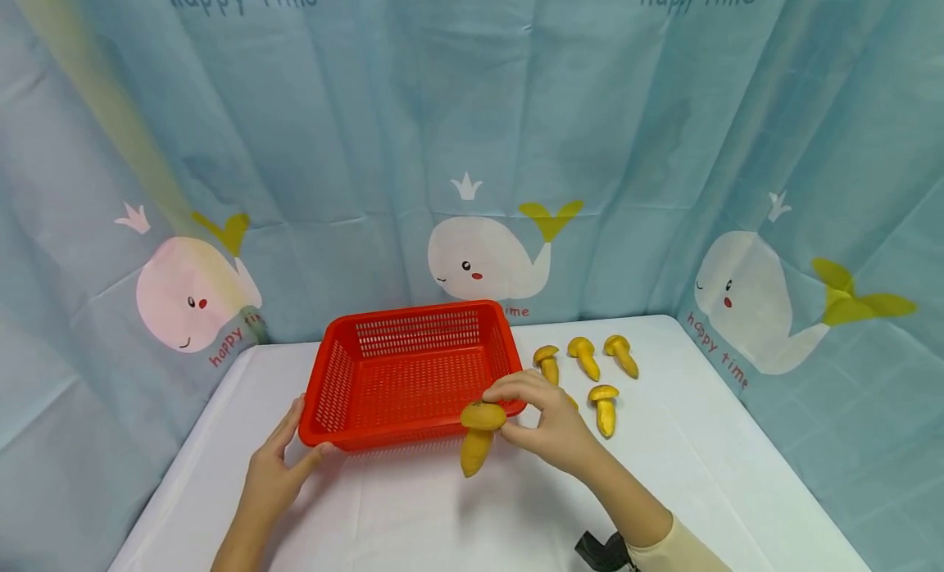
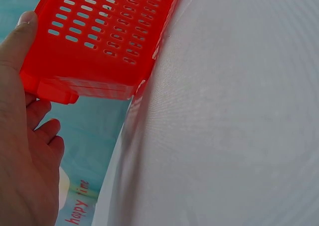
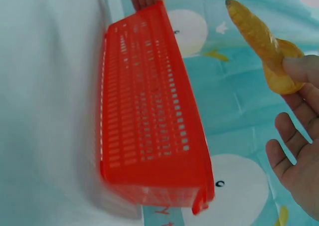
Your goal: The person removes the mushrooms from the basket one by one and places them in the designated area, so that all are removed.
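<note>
My right hand (image 1: 549, 424) pinches a yellow mushroom (image 1: 478, 441) by its cap, between thumb and fingers. The mushroom hangs stem down in front of the basket's near right corner, and in the right wrist view the yellow mushroom (image 3: 259, 34) is apart from the basket. A red plastic basket (image 1: 420, 310) with slotted walls stands on the table, nothing lying inside it. My left hand (image 1: 269, 478) grips its near left corner. In the left wrist view the thumb (image 2: 22, 36) is on the rim of the basket (image 2: 94, 66), the other fingers curled below.
Several more yellow mushrooms (image 1: 605, 412) lie on the white table (image 1: 701, 474) to the right of the basket, one partly hidden behind my right hand. A blue curtain (image 1: 354, 146) with whale prints hangs behind and on both sides. A black strap (image 1: 605, 551) shows near my right wrist.
</note>
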Motion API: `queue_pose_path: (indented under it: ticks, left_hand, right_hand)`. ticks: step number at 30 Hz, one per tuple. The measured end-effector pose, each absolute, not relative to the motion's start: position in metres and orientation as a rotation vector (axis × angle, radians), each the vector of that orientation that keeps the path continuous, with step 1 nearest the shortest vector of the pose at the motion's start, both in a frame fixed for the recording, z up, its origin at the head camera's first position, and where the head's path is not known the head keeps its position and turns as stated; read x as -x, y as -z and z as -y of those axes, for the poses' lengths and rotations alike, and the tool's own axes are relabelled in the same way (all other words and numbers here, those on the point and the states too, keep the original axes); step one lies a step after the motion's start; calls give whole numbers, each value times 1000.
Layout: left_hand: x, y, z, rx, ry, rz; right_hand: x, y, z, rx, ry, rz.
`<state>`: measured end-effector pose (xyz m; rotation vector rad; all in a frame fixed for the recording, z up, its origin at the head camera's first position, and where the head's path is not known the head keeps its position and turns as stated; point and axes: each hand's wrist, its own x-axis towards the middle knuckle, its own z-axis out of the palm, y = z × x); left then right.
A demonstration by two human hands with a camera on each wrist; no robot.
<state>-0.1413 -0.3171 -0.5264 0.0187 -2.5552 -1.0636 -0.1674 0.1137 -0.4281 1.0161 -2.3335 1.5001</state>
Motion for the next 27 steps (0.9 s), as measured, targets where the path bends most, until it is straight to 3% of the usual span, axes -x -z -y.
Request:
queue_pose_path:
  ticks: [27]
  left_hand:
    - [140,525,317,-14,1069,2563]
  right_hand:
    - [193,416,-188,-984,-1502,2262]
